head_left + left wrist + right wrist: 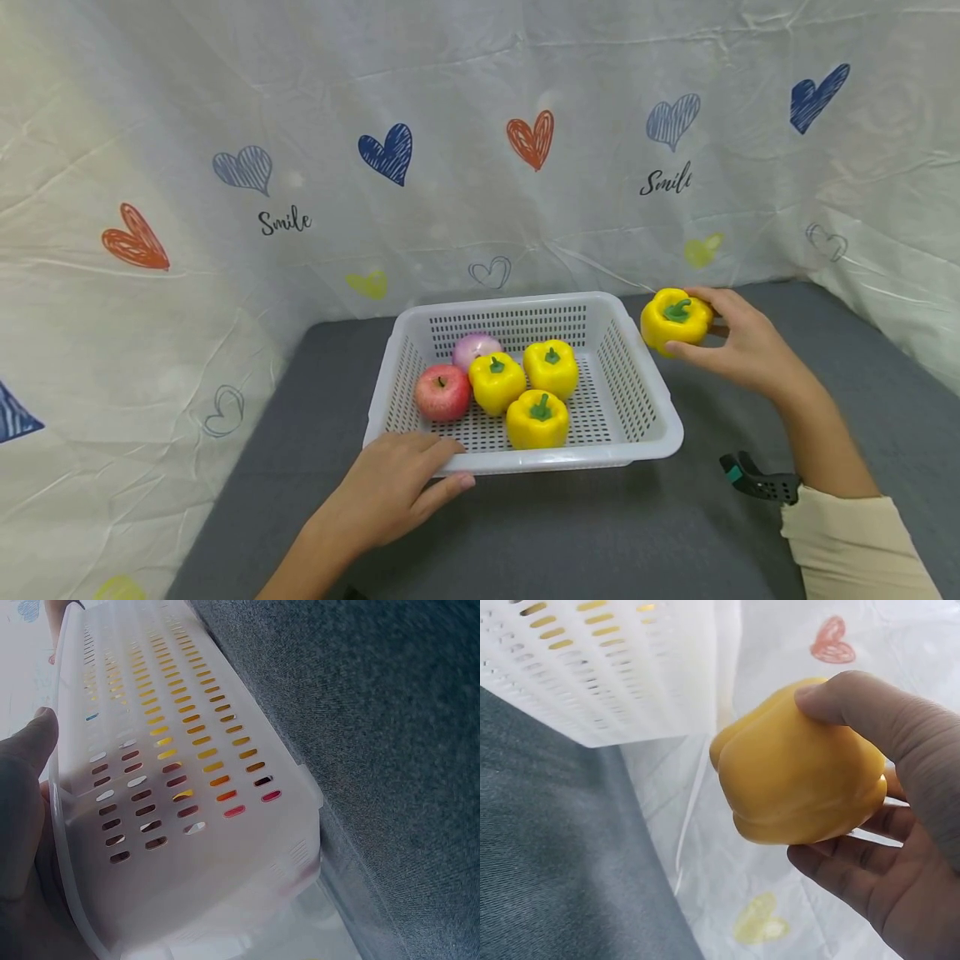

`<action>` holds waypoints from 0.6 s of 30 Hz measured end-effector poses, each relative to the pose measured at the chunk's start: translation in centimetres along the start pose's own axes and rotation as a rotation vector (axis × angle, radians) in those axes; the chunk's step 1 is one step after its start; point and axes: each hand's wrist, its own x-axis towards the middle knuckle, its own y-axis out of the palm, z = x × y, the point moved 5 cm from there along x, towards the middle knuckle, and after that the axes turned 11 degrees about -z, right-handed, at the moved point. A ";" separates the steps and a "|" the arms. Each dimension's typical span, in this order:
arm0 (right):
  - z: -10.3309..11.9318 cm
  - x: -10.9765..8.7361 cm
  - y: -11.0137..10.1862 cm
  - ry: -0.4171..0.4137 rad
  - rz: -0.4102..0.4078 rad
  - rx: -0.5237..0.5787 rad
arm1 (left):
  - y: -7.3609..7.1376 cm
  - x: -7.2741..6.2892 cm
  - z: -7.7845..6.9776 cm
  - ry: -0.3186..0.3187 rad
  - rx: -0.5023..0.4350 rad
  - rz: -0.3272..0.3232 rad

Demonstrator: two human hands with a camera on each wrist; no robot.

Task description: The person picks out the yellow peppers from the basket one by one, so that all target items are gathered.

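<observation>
In the head view, my right hand [742,342] holds a yellow bell pepper [663,321] with a green stem, just beyond the right rim of a white perforated plastic basket [645,446]. The right wrist view has the thumb on one side of this pepper [795,772] and the fingers on the other. My left hand [397,483] grips the basket's near left rim, thumb outside and fingers over the edge. Inside the basket sit three more yellow bell peppers [551,368], a red apple [442,393] and a purple onion [476,348], partly hidden behind the apple and a pepper.
The basket stands on a dark grey table [330,400]. A white sheet [465,217] printed with hearts and "Smile" hangs behind and along the sides. A black strap [757,479] is on the right wrist, by a beige sleeve [855,542].
</observation>
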 end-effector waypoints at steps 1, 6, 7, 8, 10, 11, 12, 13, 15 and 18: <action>-0.1 0.0 0.1 0.002 0.004 0.004 | 0.0 0.0 0.0 0.000 0.000 0.001; -0.8 0.0 0.6 0.015 0.015 -0.004 | 0.0 0.0 0.0 0.004 -0.002 0.000; -0.9 0.0 0.7 0.018 0.016 -0.007 | 0.0 0.0 0.0 0.006 -0.003 -0.003; -1.1 0.0 0.8 0.020 0.018 -0.010 | 0.0 0.0 0.0 0.008 -0.002 -0.005; -1.4 -0.1 1.0 0.024 0.023 -0.010 | -0.1 0.0 0.0 0.010 -0.003 -0.007; -1.5 -0.1 1.1 0.026 0.024 -0.006 | -0.1 0.0 0.0 0.010 -0.003 -0.007; -1.7 -0.1 1.2 0.030 0.028 -0.001 | -0.1 0.0 0.0 0.011 -0.004 -0.008; -1.9 -0.1 1.4 0.040 0.032 0.004 | -0.1 0.0 0.0 0.012 -0.004 -0.010; -2.4 -0.2 1.7 0.063 0.042 0.013 | -0.1 0.0 0.0 0.016 -0.006 -0.016; -3.3 -0.2 2.2 0.121 0.068 0.028 | -0.2 0.0 -0.1 0.024 -0.005 -0.032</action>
